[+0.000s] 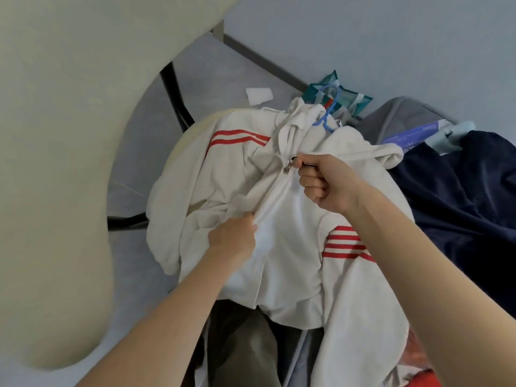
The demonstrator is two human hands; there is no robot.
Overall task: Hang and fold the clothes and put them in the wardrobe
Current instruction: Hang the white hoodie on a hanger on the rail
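Jacket point(293, 247), white w/ red stripes, lies on the clothes pile, blue hanger point(328, 113) inside. Right hand point(326, 182) pinches the zip pull point(293, 163); left hand point(234, 236) grips cloth below. Keep it tight & pull slow so teeth don't snag.

The bare left forearm point(167, 317) comes up from the lower left and the bare right forearm point(418, 247) slants in from the lower right, both stretched forward and converging toward the middle of the view. The left hand point(233, 237) lies back-up with its fingers curled, pinching a fold of the white jacket point(284, 261) just beside the zip line. The right hand point(328, 181) is farther forward and apart from the left, closed into a loose fist with knuckles turned leftward, thumb and forefinger pinching the zipper pull point(293, 163).
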